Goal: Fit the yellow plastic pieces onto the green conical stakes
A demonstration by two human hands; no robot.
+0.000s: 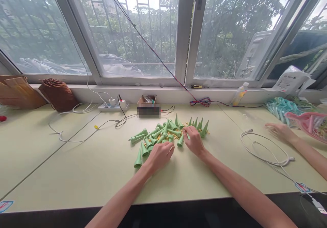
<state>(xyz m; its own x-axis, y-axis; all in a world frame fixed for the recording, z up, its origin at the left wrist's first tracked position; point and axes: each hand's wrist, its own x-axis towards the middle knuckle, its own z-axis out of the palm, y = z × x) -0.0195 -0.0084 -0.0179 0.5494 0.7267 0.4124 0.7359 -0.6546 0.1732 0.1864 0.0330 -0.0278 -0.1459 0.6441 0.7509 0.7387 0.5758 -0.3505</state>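
A loose pile of green plastic cone-shaped spikes (138,158) lies on the table, with small yellow pieces (146,138) scattered among them. My left hand (159,156) is at the near edge of the pile, its fingers pinched together; whatever is between them is too small to make out. At the right side of the pile, my right hand (194,141) is closed too, fingertips down among the cones, and its grip is hidden. Just beyond it several green cones (205,129) stand upright, points up, beside more yellow bits.
Behind the pile sit a small open box (146,100) and a power strip (109,107) with cables. A coiled white cable (265,160) lies to the right, near another person's hand (279,132) and a pink basket (310,124). A bottle (240,94) stands by the window.
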